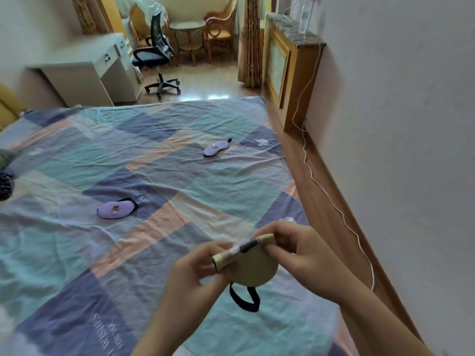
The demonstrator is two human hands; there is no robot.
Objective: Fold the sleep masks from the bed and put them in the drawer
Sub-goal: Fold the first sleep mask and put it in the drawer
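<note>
left grip (195,268) and right grip (295,250) are each pinched on one end of a beige mask (253,271), held above the bed (154,176). two purple masks (115,209) (215,148) are laid flat on it.

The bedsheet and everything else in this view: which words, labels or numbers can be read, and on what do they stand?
"FOR YOU": upside down on the near purple patch of the bedsheet.
A larger line below it on that patch: partly cut off, not surely readable.
Print on the purple patch beside the near purple mask: upside down, too blurred.
Both purple masks carry only a small picture, no words.
Nothing else readable.
</note>
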